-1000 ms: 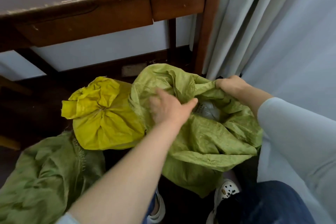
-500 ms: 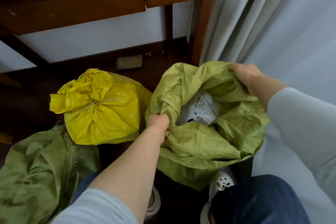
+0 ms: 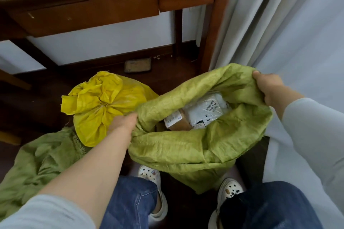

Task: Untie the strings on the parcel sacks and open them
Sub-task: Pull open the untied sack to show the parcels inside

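The green sack [image 3: 195,150] stands at centre right of the frame, its mouth spread wide. The yellow sack [image 3: 100,109], centre left, is gathered shut. The left hand [image 3: 123,122] grasps the green rim's left edge and the right hand [image 3: 268,87] its upper right edge. Parcels [image 3: 202,111] show inside; a harder pull could tip the sack and spill them.

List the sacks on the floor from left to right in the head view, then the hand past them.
In order: crumpled green sack → tied yellow sack → open green sack → right hand, its grip on that sack's rim.
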Available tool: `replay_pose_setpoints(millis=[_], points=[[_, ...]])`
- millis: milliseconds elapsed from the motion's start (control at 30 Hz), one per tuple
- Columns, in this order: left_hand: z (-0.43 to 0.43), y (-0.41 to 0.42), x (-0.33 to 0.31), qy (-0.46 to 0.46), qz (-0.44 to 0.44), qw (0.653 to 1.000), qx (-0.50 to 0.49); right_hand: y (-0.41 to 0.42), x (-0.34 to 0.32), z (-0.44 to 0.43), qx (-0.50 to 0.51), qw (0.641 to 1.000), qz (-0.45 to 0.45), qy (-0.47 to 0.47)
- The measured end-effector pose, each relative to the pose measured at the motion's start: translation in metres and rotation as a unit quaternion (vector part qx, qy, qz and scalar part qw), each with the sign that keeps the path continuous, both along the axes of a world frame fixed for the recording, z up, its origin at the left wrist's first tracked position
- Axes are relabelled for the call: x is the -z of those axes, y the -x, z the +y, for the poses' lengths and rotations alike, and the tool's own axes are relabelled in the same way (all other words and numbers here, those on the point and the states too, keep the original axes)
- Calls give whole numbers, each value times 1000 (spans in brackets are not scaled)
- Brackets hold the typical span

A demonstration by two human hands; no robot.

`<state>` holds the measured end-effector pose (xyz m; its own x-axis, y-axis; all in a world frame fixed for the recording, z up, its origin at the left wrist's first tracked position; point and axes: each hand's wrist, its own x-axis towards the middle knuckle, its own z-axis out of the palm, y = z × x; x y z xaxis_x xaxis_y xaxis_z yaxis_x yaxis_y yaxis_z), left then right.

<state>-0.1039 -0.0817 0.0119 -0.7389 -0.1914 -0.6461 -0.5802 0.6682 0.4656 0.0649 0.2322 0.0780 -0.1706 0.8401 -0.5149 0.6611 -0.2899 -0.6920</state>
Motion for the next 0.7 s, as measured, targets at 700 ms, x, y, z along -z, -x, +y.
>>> replay_pose_setpoints(millis=[700], points=[[140, -25, 2, -157, 63, 890, 423, 1, 21, 13, -137, 986, -17, 98]])
